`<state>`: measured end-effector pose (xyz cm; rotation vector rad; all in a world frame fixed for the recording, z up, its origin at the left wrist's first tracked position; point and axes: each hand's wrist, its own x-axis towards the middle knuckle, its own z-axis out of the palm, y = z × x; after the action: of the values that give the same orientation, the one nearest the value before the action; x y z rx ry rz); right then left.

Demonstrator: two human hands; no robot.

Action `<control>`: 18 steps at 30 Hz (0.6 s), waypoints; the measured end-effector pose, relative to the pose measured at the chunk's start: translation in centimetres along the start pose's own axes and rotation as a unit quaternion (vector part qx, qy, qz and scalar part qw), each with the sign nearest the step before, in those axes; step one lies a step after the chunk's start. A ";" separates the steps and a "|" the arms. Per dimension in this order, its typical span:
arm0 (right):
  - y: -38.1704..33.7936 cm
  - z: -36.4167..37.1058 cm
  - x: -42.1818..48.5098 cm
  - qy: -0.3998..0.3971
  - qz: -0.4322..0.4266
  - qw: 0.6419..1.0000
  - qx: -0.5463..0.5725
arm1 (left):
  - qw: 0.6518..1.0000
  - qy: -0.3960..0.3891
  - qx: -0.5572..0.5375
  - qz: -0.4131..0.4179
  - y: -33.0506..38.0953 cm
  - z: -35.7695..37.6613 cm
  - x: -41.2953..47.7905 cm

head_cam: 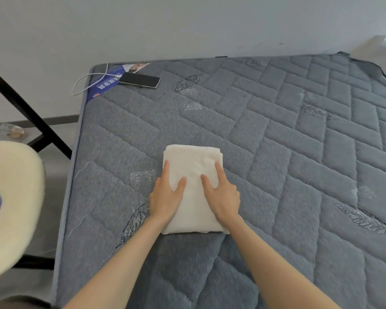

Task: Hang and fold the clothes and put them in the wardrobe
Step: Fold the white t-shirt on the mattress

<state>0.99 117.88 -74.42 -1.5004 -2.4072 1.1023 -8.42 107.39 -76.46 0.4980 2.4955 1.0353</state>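
A: Pressing with both?
B: Yes. Pressing flat with the left hand [165, 197] and the right hand [221, 195], fingers straight, palms down on the cloth [194, 157], gripping nothing.
A: Lying where?
B: Folded into a thick cream rectangle on the mattress [299, 152], towards its near left part.
A: Likely to handle how?
B: Probably light, soft and limp once lifted. Could slump open if taken by one edge. Hardly fragile, and not slippery by the look of it.
A: So taking hold where?
B: Best to slide under both long sides, or to pinch the near edge top and bottom, then carry level to keep the layers stacked.
A: And underneath?
B: Grey quilted fabric with stitched leaves, fuzzy, likely to drag at the bottom layer. Better to lift than to slide.
A: Further out?
B: At the far left corner, a phone [139, 79] on a blue label [105, 83], with a white cable [85, 80] looping off the edge. To the left, a chair [13, 197] with cream seat and black legs. Beyond, a pale wall [187, 25]. No wardrobe in view.
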 end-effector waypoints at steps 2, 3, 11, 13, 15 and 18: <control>0.1 0.0 0.0 -0.005 -0.002 1.000 0.009 | 1.000 -0.010 -0.002 0.013 0.0 -0.2 -0.1; 0.0 -0.1 0.0 -0.006 -0.005 1.000 0.016 | 1.000 -0.013 -0.007 0.021 0.0 -0.3 -0.1; -3.2 -1.0 -1.5 0.015 -0.084 0.993 0.076 | 0.994 0.067 -0.076 0.051 0.8 -4.2 -0.8; -5.0 -1.3 -2.2 0.008 -0.104 0.991 0.088 | 0.991 0.093 -0.078 0.056 1.1 -6.2 -1.0; -7.2 -1.4 -3.1 0.001 -0.127 0.987 0.098 | 0.988 0.117 -0.081 0.056 1.0 -8.5 -1.4; -10.7 -1.1 -4.6 -0.003 -0.170 0.980 0.106 | 0.982 0.155 -0.088 0.059 0.7 -12.6 -2.0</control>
<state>-4.14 111.95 -65.72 -0.9756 -2.3416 1.2334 -12.60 99.51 -67.31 0.4655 2.6277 1.4653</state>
